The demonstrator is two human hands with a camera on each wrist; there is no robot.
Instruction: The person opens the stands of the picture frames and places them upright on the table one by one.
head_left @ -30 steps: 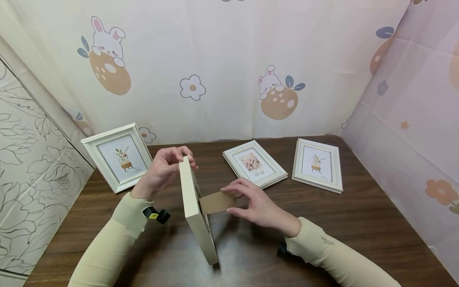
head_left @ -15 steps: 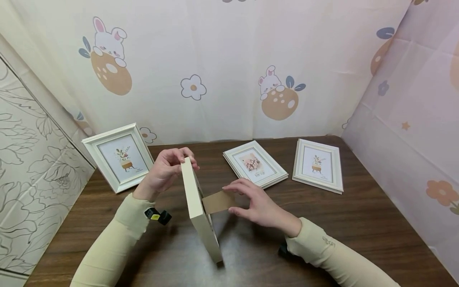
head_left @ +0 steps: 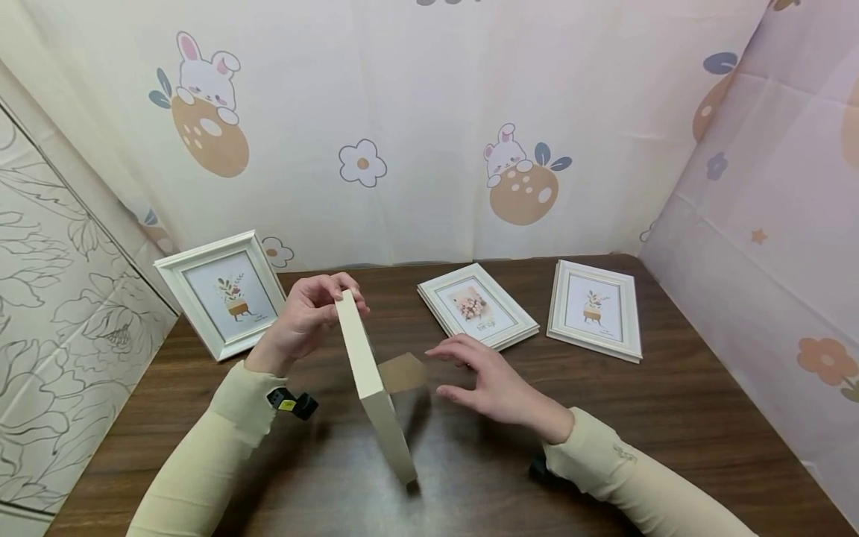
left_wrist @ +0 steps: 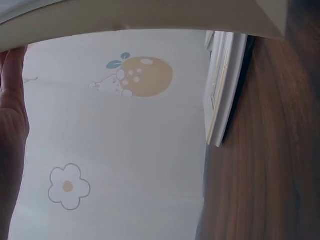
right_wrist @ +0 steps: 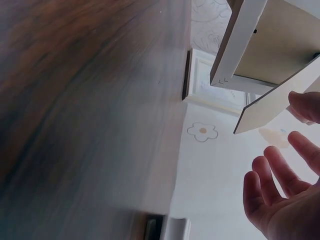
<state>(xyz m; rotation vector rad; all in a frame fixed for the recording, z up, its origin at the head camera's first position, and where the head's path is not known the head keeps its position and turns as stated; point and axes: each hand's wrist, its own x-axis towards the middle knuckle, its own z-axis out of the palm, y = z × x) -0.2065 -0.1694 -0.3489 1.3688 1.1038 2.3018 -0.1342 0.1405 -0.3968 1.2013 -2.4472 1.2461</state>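
My left hand (head_left: 302, 321) grips the upper corner of a cream picture frame (head_left: 359, 347), which stands tilted on the table and is seen edge-on. From its back juts a brown stand flap (head_left: 403, 374), swung outward. In the right wrist view, the frame's beige back board (right_wrist: 282, 42) and the flap (right_wrist: 277, 102) show more plainly. Beside the flap, my right hand (head_left: 490, 380) holds nothing, its fingers spread and slightly bent. The left wrist view has the frame's edge (left_wrist: 150, 17) across the top and part of my left hand (left_wrist: 11, 110). The frame's front is hidden.
A white frame with a plant picture (head_left: 228, 294) stands upright at the back left. Two more frames lie at the back right, one with a flower picture (head_left: 473, 307), one with a plant picture (head_left: 593, 309). A patterned curtain (head_left: 416, 89) hangs behind the dark wooden table (head_left: 671, 418).
My right hand has let go of the stand flap and drawn back slightly to the right. The left hand still grips the frame, which has shifted a little.
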